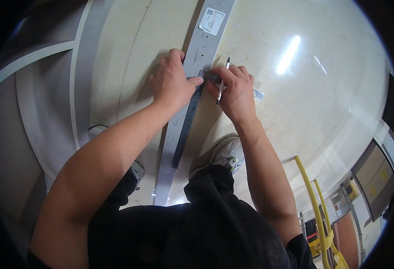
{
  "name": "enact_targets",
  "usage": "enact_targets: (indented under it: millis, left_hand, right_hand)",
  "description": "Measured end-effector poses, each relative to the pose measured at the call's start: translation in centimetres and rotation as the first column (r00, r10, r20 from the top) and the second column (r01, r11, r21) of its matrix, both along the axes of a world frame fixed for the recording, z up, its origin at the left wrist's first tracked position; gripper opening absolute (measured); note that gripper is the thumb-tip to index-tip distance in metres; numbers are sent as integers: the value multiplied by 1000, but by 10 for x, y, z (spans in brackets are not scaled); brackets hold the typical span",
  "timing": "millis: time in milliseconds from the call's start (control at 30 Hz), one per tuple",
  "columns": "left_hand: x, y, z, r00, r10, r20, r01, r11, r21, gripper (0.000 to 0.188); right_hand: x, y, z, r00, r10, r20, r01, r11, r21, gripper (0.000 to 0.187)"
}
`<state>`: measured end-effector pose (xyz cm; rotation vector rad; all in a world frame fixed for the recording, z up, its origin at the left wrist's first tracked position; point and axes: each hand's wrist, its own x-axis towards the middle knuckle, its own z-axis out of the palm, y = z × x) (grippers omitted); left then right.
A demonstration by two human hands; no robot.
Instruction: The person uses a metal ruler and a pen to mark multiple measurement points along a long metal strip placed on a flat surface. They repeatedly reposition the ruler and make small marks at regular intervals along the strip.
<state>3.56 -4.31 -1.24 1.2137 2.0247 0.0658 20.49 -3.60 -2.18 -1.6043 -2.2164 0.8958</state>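
Currently, a long grey metal bar (pixel 173 131) is lying on the glossy cream floor (pixel 269 107), running between two grey shoes (pixel 227 154). The left hand (pixel 172 83) is half curling over its left edge, thumb touching a dark steel ruler (pixel 187 125); whether it is gripping, I cannot tell. The right hand (pixel 237 89), fingers curled, is holding a slim silver-white pen (pixel 222 84) beside a short grey metal crosspiece (pixel 212 77).

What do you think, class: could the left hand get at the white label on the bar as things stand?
Probably yes: nothing visible blocks the left hand from the label farther up the bar, though that hand seems busy steadying the ruler.
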Motion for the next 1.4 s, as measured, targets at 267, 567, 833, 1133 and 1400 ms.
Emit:
enact_targets:
  millis: [267, 567, 833, 1133, 1400]
  left_hand:
    - [1, -1, 0, 999, -10, -38, 12, 999, 33, 66]
    - [2, -1, 0, 998, -12, -57, 14, 999, 42, 70]
    - [1, 1, 4, 999, 6, -34, -6, 1000, -4, 68]
    - [1, -1, 2, 1000, 14, -19, -14, 1000, 23, 66]
    - [1, -1, 2, 1000, 16, -6, -16, 1000, 20, 65]
  right_hand:
    - [0, -1, 3, 991, -73, -113, 86, 990, 112, 27]
    - [-18, -8, 15, 657, -502, -563, 409, 864, -293, 21]
    - [-37, -15, 6, 546, -647, -533, 439, 762, -475, 12]
    - [-37, -14, 6, 699, -606, -379, 408, 773, -485, 14]
    - [-38, -14, 7, 724, -577, -378, 401, 798, -451, 16]
